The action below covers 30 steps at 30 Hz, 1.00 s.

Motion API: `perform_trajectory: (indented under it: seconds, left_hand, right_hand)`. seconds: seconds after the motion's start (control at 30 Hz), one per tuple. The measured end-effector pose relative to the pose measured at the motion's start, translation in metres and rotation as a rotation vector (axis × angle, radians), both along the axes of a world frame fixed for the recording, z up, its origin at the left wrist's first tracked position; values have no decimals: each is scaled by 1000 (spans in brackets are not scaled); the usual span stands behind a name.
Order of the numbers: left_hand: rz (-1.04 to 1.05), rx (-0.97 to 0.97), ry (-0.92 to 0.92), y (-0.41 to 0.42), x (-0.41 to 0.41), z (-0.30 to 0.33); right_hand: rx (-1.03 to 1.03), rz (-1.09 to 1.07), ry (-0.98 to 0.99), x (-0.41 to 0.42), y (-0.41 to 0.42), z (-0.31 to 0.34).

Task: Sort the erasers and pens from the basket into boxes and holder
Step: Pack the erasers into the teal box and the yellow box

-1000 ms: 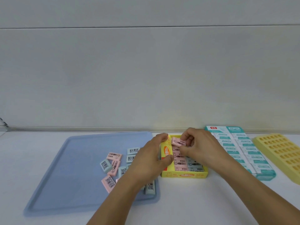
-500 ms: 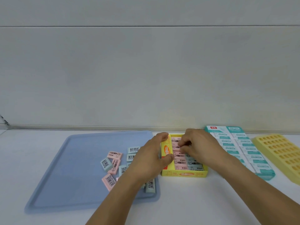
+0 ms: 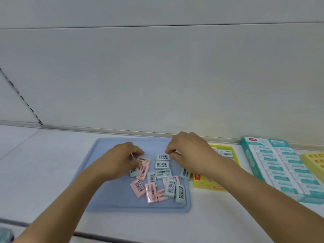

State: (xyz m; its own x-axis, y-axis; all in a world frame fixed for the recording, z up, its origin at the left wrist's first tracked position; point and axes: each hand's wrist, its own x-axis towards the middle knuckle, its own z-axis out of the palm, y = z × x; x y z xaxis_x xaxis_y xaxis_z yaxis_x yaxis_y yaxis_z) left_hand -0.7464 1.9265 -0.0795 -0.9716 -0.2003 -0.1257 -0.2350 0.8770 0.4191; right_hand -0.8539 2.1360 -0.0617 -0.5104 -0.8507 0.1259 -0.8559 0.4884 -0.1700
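Observation:
Several loose pink and pale blue erasers point(image 3: 158, 183) lie in a heap on the flat blue tray point(image 3: 108, 174). My left hand point(image 3: 122, 161) hovers over the heap's left side, its fingertips pinched at the end of a pink eraser point(image 3: 144, 160) that still rests on the tray. My right hand point(image 3: 189, 152) reaches across from the right, and its fingertips pinch the right end of a pale blue eraser point(image 3: 163, 156) at the top of the heap. The yellow eraser box point(image 3: 206, 185) sits just right of the tray, mostly hidden under my right forearm.
A long teal box point(image 3: 273, 163) filled with rows of white erasers lies right of the yellow box. A yellow holder with rows of holes point(image 3: 313, 160) shows at the right edge. A wall runs close behind the white table.
Both hands left the yellow box and moved left over the tray's erasers. The pink eraser from my right hand is no longer in it. The view has swung left.

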Motion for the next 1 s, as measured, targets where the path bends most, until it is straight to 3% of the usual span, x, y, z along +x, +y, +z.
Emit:
perform_trajectory:
  seconds: [0.13, 0.23, 0.3, 0.37, 0.43, 0.53, 0.63, 0.8, 0.93, 1.0]
  left_hand:
    - [-12, -32, -57, 5, -12, 4]
    - [-8, -36, -71, 7, -12, 7]
    - [42, 34, 36, 9, -11, 4]
    - [185, 304, 214, 15, -9, 4]
    - [332, 719, 321, 27, -8, 8]
    - [426, 1381, 265, 54, -11, 15]
    - [387, 1735, 109, 81, -19, 24]
    - [237, 1618, 102, 111, -31, 27]
    - [171, 1569, 184, 116, -37, 25]
    - [137, 1537, 205, 117, -39, 24]
  right_hand:
    - [250, -4, 9, -10, -37, -13]
    - [270, 5, -71, -15, -42, -13]
    - [208, 5, -96, -13, -36, -10]
    - [54, -21, -112, -10, -23, -6]
    - [-115, -57, -127, -6, -5, -3]
    - [-332, -107, -253, -2, 21, -2]
    - [-531, -107, -239, 1, 40, -5]
    - [-655, -72, 4, 6, 58, -2]
    - [-693, -129, -185, 5, 73, 0]
    - [-704, -99, -183, 4, 80, 3]
